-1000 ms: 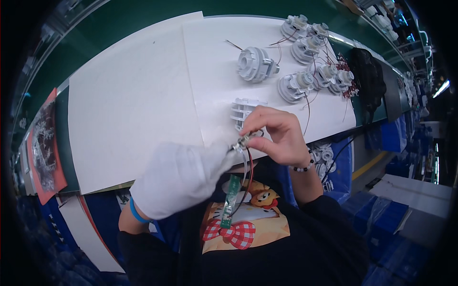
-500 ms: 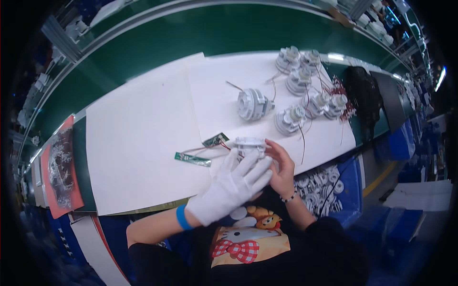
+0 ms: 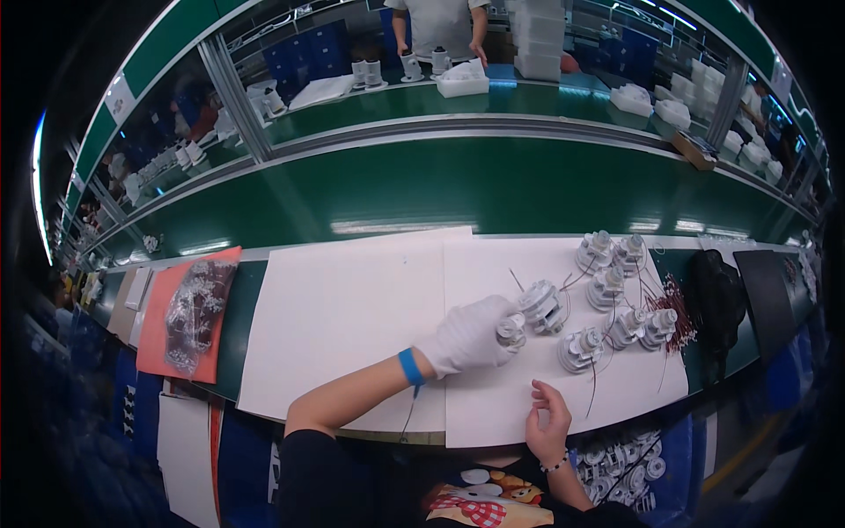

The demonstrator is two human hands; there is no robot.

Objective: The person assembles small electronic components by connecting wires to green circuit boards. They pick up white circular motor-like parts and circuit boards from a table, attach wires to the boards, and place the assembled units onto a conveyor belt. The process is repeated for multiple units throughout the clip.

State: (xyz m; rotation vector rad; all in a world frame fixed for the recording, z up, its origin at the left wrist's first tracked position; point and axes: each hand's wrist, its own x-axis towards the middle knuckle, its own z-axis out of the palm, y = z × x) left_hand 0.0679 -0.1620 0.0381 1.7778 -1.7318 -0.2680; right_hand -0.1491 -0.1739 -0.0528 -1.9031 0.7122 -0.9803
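From my end, the big change over the last half second is that the 2 hands have parted. They were together at a white part near the front of the white sheet (image 3: 352,317); now the gloved left hand (image 3: 471,339) is farther out, its fingers closed around a small white part (image 3: 510,334). I have that part just beside a wired white unit (image 3: 543,310), which sits on the sheet; whether they touch, I cannot tell.

The bare right hand (image 3: 547,422) is over the sheet's front edge, fingers loosely curled and half open, with nothing in it that I can see. I take this to mean the left hand alone has charge of the part.

The 2 green boards that lay by the hands are no longer in my sight. To the right I count 6 similar units (image 3: 581,350), with a bunch of red wires (image 3: 679,321) behind them.
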